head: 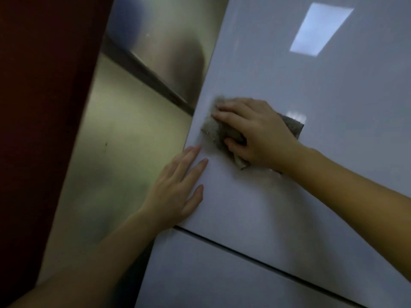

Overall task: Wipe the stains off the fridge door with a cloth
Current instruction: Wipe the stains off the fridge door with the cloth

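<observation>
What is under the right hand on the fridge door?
A grey cloth, held against the fridge door by the right hand. Its middle and any stain beneath are hidden.

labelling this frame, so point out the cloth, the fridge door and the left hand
cloth (211, 130): head view, pale fuzzy end nearest the door's edge
fridge door (333, 96): head view, bare glossy part of the upper panel
left hand (173, 192): head view, back of the hand

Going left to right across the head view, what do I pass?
dark red panel → brushed metal panel → left hand, flat on the fridge door → right hand gripping the cloth → bright rectangular reflection
</observation>
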### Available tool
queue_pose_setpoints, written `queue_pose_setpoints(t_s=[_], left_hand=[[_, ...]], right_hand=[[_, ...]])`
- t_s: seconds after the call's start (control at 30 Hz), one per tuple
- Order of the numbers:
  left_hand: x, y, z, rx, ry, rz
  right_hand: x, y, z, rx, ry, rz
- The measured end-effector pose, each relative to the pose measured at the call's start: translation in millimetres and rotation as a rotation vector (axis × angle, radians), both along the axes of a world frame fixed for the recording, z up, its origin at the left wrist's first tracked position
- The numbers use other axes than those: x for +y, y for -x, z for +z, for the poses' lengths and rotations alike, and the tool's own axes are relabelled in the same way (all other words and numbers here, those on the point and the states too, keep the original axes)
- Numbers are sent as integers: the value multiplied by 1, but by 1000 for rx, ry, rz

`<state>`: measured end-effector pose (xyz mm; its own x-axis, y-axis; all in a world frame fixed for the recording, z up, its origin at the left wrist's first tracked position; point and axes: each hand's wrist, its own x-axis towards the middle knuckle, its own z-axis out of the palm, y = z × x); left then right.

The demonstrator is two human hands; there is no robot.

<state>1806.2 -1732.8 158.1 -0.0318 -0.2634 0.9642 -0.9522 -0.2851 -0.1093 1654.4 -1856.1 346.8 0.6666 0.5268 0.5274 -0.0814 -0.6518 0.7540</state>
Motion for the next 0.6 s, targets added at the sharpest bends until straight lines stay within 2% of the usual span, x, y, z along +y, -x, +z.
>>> queue_pose_setpoints(t_s=[0.1, 0.23, 0.3, 0.4, 0.5, 0.6], left_hand=[[4, -5, -6, -23, -11, 14], [6, -8, -12, -36, -29, 8], [4, -7, -15, -28, -33, -3], [2, -7, -17, -16, -39, -15], [3, -7, -16, -25, -28, -35], [4, -7, -14, -26, -22, -45]], right_hand=[[-16, 19, -11, 2, 52, 17], [-19, 26, -7, -217, -90, 55], [-9, 14, -13, -262, -135, 55], [4, -7, -33, -239, -144, 66], [4, -13, -58, -148, -42, 62], [-9, 1, -59, -145, 7, 93]])
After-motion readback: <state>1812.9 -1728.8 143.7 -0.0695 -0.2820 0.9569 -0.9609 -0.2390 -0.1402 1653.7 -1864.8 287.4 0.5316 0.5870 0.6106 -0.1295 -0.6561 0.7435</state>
